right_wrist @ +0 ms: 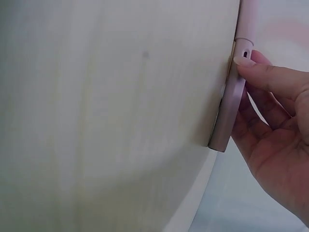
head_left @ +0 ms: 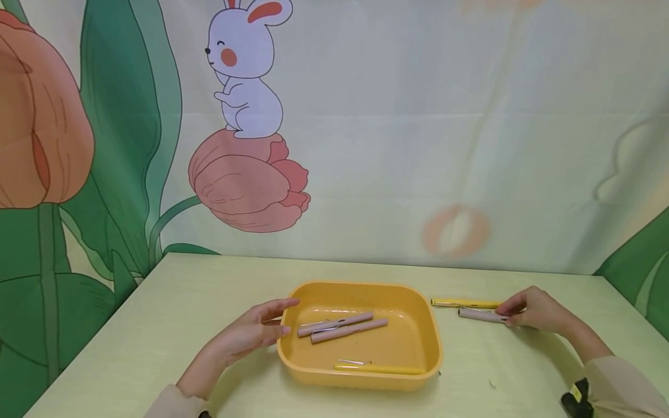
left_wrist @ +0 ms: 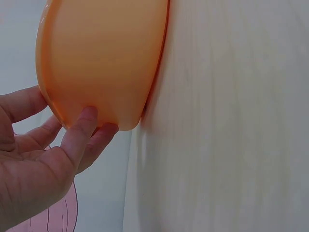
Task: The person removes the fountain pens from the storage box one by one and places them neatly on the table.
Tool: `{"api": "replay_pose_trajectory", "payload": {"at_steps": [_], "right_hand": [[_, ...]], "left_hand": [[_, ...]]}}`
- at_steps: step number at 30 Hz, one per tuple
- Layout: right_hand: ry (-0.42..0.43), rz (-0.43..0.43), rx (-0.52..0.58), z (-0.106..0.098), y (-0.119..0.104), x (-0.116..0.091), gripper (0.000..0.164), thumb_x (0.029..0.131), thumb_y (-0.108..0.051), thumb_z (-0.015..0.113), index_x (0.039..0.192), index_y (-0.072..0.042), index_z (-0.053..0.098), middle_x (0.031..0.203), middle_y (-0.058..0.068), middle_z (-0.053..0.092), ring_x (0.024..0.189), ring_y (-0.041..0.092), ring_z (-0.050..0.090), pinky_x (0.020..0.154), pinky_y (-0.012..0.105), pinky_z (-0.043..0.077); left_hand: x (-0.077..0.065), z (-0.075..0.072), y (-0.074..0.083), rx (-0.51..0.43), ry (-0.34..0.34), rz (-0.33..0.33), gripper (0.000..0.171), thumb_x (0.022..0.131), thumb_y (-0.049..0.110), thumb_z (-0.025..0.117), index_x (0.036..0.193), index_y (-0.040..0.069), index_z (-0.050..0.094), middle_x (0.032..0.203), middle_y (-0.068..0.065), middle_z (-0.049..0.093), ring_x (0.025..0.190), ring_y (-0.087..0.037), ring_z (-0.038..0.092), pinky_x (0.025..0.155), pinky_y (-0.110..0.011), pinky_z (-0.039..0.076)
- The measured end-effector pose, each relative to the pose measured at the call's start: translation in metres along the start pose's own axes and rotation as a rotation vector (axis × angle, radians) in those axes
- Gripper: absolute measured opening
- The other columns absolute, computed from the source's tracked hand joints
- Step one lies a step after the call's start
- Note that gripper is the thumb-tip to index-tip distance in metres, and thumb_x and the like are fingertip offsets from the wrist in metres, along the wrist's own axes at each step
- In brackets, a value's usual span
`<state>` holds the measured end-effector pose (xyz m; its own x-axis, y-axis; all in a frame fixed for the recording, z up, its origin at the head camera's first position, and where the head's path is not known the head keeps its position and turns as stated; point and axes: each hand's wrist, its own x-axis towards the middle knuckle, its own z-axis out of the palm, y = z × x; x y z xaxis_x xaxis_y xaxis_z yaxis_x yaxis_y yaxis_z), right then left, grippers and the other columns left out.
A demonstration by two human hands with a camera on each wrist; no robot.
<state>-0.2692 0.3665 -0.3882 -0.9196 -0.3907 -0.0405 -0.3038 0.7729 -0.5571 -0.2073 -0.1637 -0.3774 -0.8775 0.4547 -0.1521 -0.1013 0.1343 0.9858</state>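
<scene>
At the left end of the yellow tray (head_left: 360, 380), my left hand (head_left: 248, 334) holds the rim and outer wall; the left wrist view shows fingertips spread on the wall (left_wrist: 106, 58). Inside lie two pale pink pens (head_left: 345, 320) (head_left: 350, 331), side by side at a slant, and a yellow pen (head_left: 387, 368) along the near wall. To the right of the tray, my right hand (head_left: 538, 313) pinches a pale pink pen (head_left: 478, 314) by one end, thumb near its small slot (right_wrist: 234, 96). Another yellow pen (head_left: 460, 303) lies just behind, partly covered by the fingers.
The light wooden table (head_left: 225, 278) ends at a wall hanging (head_left: 366, 145) printed with a rabbit and tulips. A dark strapped device (head_left: 577, 400) sits at the right sleeve. A small scrap (head_left: 492, 384) lies on the tabletop near the right front.
</scene>
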Motion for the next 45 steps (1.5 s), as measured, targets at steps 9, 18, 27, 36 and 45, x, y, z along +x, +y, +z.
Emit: {"api": "replay_pose_trajectory", "payload": {"at_steps": [9,18,27,36,45], "right_hand": [[0.005,0.02,-0.007,0.0,-0.001,0.0,0.023,0.071,-0.002,0.073,0.092,0.006,0.069,0.088,0.012,0.067,0.07,0.006,0.052,0.057,0.021,0.045],[0.008,0.057,-0.007,-0.001,-0.002,-0.002,0.024,0.072,-0.004,0.073,0.094,0.006,0.069,0.091,0.013,0.067,0.073,0.01,0.054,0.058,0.021,0.046],[0.019,0.038,0.031,-0.004,0.002,-0.008,0.029,0.074,-0.011,0.073,0.097,0.005,0.068,0.094,0.014,0.067,0.08,0.007,0.058,0.063,0.021,0.049],[0.069,0.019,0.07,-0.006,-0.009,-0.017,0.034,0.077,-0.014,0.071,0.103,0.007,0.065,0.1,0.018,0.066,0.087,0.005,0.058,0.069,0.019,0.05],[0.1,-0.126,0.156,-0.004,-0.047,-0.023,0.036,0.077,-0.014,0.071,0.103,0.009,0.063,0.101,0.021,0.064,0.088,-0.005,0.056,0.071,0.017,0.051]], "left_hand": [[0.001,0.0,0.0,-0.003,0.01,-0.005,0.058,0.087,0.003,0.057,0.139,-0.002,0.031,0.142,-0.028,0.024,0.121,-0.038,0.041,0.092,-0.042,0.044],[0.0,0.0,0.0,0.004,0.008,0.0,0.058,0.087,0.002,0.056,0.139,-0.002,0.031,0.143,-0.028,0.024,0.122,-0.039,0.039,0.092,-0.041,0.045],[0.0,0.0,0.0,-0.003,0.014,-0.005,0.057,0.087,0.002,0.056,0.138,-0.001,0.032,0.143,-0.027,0.025,0.121,-0.038,0.041,0.093,-0.041,0.044],[-0.001,0.0,0.0,-0.015,-0.003,0.009,0.057,0.087,0.002,0.055,0.139,-0.002,0.03,0.143,-0.029,0.023,0.122,-0.039,0.04,0.094,-0.043,0.043],[0.0,0.001,0.0,-0.007,-0.005,0.012,0.057,0.088,0.002,0.055,0.139,-0.002,0.03,0.143,-0.028,0.022,0.124,-0.04,0.037,0.094,-0.042,0.043]]}}
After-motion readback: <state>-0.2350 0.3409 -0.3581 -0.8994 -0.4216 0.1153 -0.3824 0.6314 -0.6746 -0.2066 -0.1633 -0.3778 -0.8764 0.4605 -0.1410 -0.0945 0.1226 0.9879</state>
